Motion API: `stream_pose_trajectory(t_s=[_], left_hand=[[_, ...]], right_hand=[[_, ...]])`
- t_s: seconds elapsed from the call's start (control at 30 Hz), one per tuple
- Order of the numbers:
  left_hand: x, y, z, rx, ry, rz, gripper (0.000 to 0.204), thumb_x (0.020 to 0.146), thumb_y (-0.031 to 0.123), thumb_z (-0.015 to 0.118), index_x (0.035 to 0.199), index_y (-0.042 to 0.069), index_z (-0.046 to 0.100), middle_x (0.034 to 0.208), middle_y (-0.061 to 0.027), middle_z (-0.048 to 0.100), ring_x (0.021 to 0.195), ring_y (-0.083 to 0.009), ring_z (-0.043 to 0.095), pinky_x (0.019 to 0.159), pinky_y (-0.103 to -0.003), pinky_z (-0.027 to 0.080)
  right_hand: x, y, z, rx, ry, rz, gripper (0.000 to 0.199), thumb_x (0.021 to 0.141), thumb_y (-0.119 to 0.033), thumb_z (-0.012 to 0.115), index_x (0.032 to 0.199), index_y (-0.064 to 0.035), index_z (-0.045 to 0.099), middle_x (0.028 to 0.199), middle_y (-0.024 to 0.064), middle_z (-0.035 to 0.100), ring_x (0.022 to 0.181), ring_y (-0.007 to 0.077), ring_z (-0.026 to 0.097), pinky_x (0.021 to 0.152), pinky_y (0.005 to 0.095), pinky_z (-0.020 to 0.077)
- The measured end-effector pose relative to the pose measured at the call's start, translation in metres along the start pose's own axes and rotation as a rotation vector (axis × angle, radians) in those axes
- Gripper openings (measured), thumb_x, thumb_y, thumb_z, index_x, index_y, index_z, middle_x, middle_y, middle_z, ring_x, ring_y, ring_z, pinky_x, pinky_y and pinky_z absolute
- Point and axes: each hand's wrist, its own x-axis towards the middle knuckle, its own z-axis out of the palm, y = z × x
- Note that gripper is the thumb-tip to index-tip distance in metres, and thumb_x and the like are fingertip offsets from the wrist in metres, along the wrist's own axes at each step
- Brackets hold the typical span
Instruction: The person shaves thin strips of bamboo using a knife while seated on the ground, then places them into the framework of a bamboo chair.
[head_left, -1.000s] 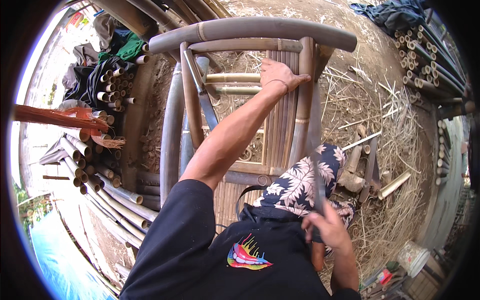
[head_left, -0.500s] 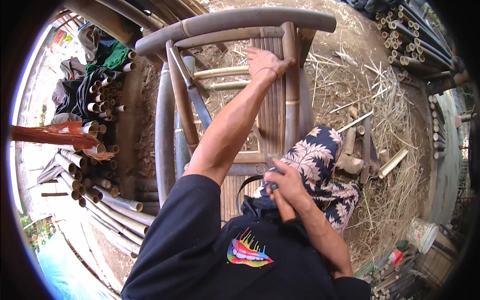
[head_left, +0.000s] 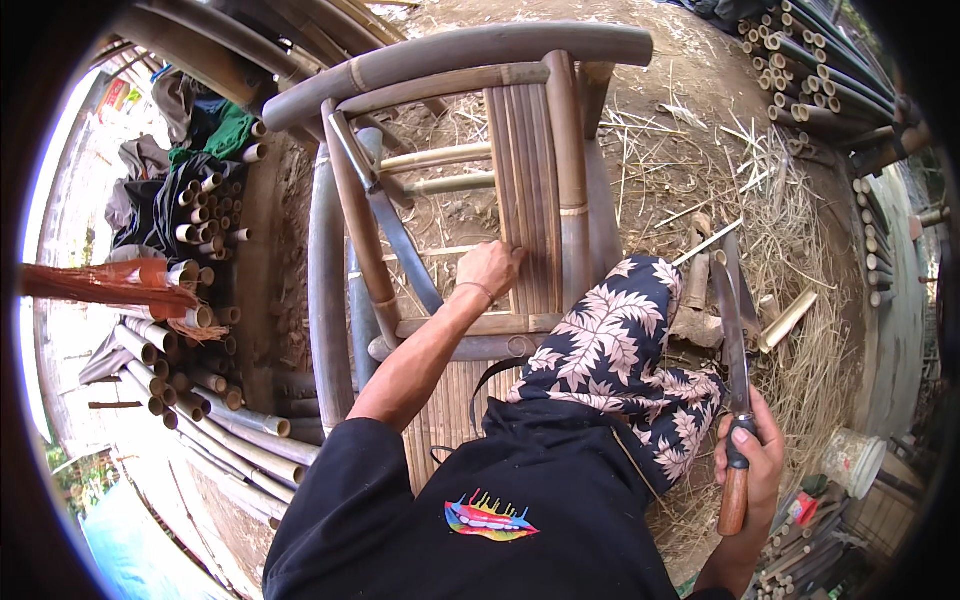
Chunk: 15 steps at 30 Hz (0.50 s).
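A bamboo chair frame [head_left: 455,52] stands in front of me, its back partly filled with upright brown bamboo slats [head_left: 530,190]. My left hand [head_left: 487,272] is at the left edge of these slats, low on the back, its fingers curled around the outermost slat; the fingertips are partly hidden. Away to the right, my right hand [head_left: 752,450] grips a long knife [head_left: 733,340] by its wooden handle, the blade pointing up and away from the chair. Patterned cloth [head_left: 610,340] covers my leg beside the seat [head_left: 450,395].
Stacked bamboo poles [head_left: 240,430] lie along the left, with dark and green cloths [head_left: 215,130] above them. Another pole stack [head_left: 820,70] is at the far right. Straw-like shavings [head_left: 780,230] cover the ground on the right, near a white bucket [head_left: 852,460].
My left hand has come down from the top of the slats to their lower left edge. My right hand has swung the knife from my lap out to the right.
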Motion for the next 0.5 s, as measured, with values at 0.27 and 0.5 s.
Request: stream_pose_trajectory(t_s=[0.27, 0.5], left_hand=[[0.042, 0.013, -0.157, -0.362, 0.960, 0.556, 0.029, 0.086, 0.006, 0.044, 0.065, 0.004, 0.064, 0.064, -0.0077, 0.063, 0.064, -0.0157, 0.060, 0.062, -0.029, 0.048], [0.090, 0.241, -0.131, -0.372, 0.557, 0.863, 0.055, 0.084, 0.013, 0.073, 0.133, 0.007, 0.049, 0.114, -0.0160, 0.063, 0.089, -0.0172, 0.064, 0.070, -0.026, 0.054]], right_hand=[[-0.011, 0.027, -0.038, 0.175, 0.208, -0.074, 0.068, 0.088, -0.013, 0.057, 0.147, 0.0002, 0.027, 0.090, 0.0110, 0.057, 0.055, 0.0128, 0.056, 0.039, 0.0238, 0.0464], [0.012, 0.042, -0.130, 0.266, 0.641, -0.532, 0.061, 0.094, -0.013, 0.049, 0.149, -0.0044, 0.024, 0.103, 0.0126, 0.057, 0.069, 0.0139, 0.057, 0.051, 0.0246, 0.0515]])
